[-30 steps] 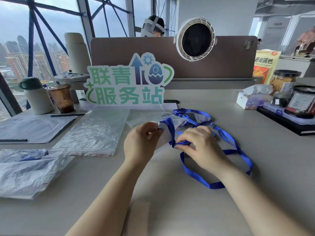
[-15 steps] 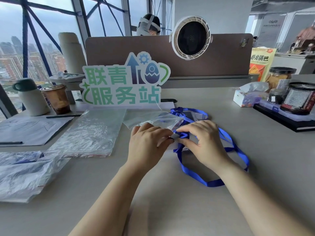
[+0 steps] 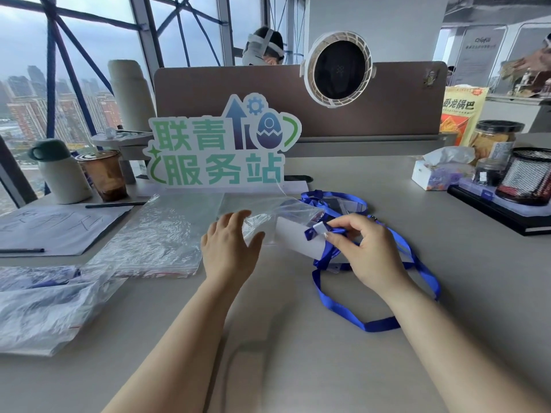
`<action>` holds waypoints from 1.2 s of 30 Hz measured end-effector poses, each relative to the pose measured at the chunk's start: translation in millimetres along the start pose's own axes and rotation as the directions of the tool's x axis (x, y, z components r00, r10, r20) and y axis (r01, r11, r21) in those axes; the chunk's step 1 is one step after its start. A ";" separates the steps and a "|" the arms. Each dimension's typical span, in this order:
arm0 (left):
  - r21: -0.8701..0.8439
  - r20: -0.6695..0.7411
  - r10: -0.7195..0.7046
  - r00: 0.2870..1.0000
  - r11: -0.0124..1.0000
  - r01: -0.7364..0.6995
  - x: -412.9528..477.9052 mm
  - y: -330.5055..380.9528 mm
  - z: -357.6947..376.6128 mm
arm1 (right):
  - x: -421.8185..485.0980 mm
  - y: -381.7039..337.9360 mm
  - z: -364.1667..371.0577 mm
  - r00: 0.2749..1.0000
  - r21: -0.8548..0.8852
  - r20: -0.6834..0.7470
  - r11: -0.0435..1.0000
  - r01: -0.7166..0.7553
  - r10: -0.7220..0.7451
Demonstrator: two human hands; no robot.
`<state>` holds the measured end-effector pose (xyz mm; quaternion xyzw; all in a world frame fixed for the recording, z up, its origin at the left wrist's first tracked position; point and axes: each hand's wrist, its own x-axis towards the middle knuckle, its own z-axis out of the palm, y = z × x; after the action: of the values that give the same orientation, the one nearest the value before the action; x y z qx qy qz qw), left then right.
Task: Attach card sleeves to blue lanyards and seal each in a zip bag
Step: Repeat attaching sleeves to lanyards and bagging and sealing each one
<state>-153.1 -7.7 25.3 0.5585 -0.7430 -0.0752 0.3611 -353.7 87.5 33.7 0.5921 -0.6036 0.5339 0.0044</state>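
My right hand (image 3: 368, 248) pinches the top of a white card sleeve (image 3: 298, 241) where a blue lanyard (image 3: 351, 317) is clipped to it. The lanyard's loop trails on the desk toward me and to the right. My left hand (image 3: 229, 251) is beside the sleeve with fingers spread, touching a clear zip bag (image 3: 268, 213) that lies open-ended just behind the sleeve. Whether the left hand grips the bag is unclear. More blue lanyards (image 3: 334, 201) lie behind the bag.
A stack of clear zip bags (image 3: 161, 236) lies left of my hands, with filled bags (image 3: 44, 302) at the left edge. A green sign (image 3: 220, 153) stands behind. Cups (image 3: 103, 174), papers (image 3: 53, 228), a tissue box (image 3: 438, 174) and a mesh pen holder (image 3: 527, 177) ring the desk.
My hands have come apart. The left hand let go of the sleeve's top and opened over the bag; the right hand keeps the sleeve and lanyard clip and has shifted right.
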 end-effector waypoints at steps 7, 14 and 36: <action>-0.073 -0.018 -0.036 0.999 0.997 0.034 0.4 10.8 1.2 | 0.7 -0.9 -0.7 0.987 0.086 0.060 0.985 -0.151 0.146; -0.174 -0.199 0.265 0.943 0.938 -0.300 -6.3 17.1 -2.0 | 3.6 0.7 -3.1 0.920 0.285 0.130 0.875 -0.392 0.370; -0.326 0.049 0.596 0.802 0.768 -0.551 -24.3 20.6 -1.8 | -2.3 20.6 4.7 0.995 -0.179 0.000 0.979 0.094 -0.096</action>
<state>-165.1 21.8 26.2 0.2366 -0.8831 -0.1130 0.3892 -364.8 80.5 17.1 0.6151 -0.6200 0.4795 0.0856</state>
